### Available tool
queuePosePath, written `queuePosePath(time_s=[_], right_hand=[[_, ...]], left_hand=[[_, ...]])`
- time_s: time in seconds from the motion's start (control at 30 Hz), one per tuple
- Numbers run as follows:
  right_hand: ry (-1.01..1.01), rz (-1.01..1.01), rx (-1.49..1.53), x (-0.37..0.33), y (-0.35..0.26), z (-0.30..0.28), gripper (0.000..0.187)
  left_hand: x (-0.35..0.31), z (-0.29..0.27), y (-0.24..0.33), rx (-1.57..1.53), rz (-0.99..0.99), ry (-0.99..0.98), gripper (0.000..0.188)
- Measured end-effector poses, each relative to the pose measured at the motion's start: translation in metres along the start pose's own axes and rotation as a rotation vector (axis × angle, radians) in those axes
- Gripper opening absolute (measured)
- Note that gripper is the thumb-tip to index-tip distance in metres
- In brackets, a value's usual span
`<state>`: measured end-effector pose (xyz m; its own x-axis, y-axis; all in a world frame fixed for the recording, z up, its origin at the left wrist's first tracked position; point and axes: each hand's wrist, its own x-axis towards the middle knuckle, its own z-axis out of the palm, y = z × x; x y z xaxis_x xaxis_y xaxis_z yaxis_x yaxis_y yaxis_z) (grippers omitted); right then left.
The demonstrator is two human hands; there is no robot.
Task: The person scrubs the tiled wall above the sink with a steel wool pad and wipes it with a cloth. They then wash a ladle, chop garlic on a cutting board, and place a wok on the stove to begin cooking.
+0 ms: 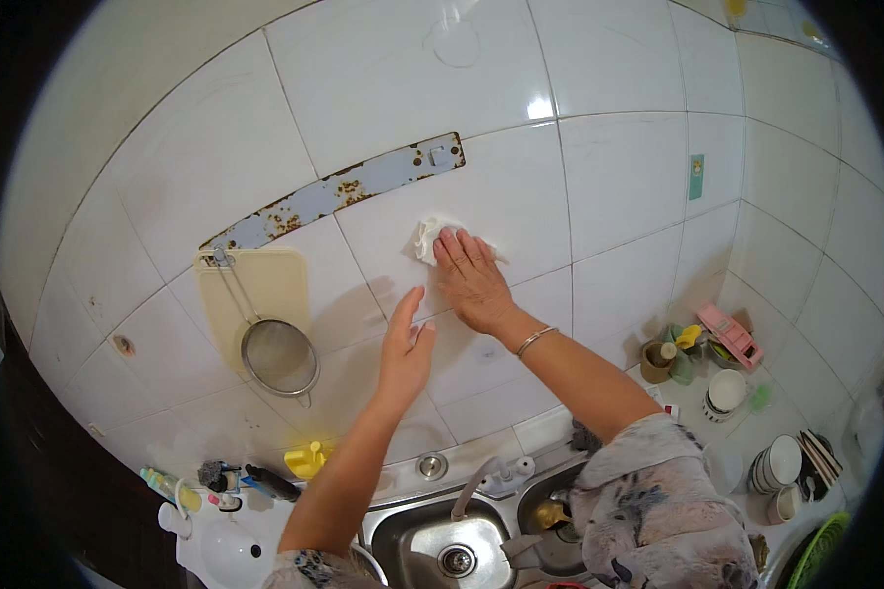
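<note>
My right hand presses a crumpled white cloth or tissue flat against the white tiled wall; its fingers lie stretched over it, and a bracelet circles the wrist. Lower and to the left, my left hand is raised in front of the tiles with fingers and thumb apart, holding nothing. Above both hands runs a rusty metal rack strip fixed to the wall. From its left end hang a cream cutting board and a wire strainer.
Below me is a double steel sink with a faucet. A white washbasin, bottles and a yellow container stand at left. Stacked bowls, a pink rack and a green basket crowd the right counter.
</note>
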<state>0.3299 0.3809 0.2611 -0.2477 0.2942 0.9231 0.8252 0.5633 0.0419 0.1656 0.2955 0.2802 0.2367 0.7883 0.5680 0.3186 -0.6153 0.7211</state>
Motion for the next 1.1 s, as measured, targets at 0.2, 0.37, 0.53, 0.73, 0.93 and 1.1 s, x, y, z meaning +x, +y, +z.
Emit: queuePosePath(time_s=[0.2,0.37,0.53,0.73,0.93,1.1], right_hand=[[-0.096,-0.231,-0.077,0.002,0.048,-0.048,0.042],[0.070,-0.310,-0.160,0.019,0.078,-0.059,0.029],[0.392,0.004,-0.069,0.062,0.087,-0.087,0.031],[0.392,0.098,0.138,0.043,0.086,-0.065,0.039],[0.265,-0.073,-0.100,0.033,0.053,-0.030,0.049],[0.139,-0.098,0.049,0.057,-0.009,-0.007,0.052]], left_hand=[[0.069,0.019,0.007,0.939,0.529,-0.027,0.061],[0.093,0.038,0.006,1.132,0.647,0.012,0.065],[0.115,0.046,0.040,1.108,0.703,0.224,0.063],[0.110,0.077,0.017,0.809,0.719,0.039,0.052],[0.108,0.037,-0.012,1.004,0.801,0.249,0.039],[0.083,-0.010,-0.031,1.113,0.598,0.387,0.040]])
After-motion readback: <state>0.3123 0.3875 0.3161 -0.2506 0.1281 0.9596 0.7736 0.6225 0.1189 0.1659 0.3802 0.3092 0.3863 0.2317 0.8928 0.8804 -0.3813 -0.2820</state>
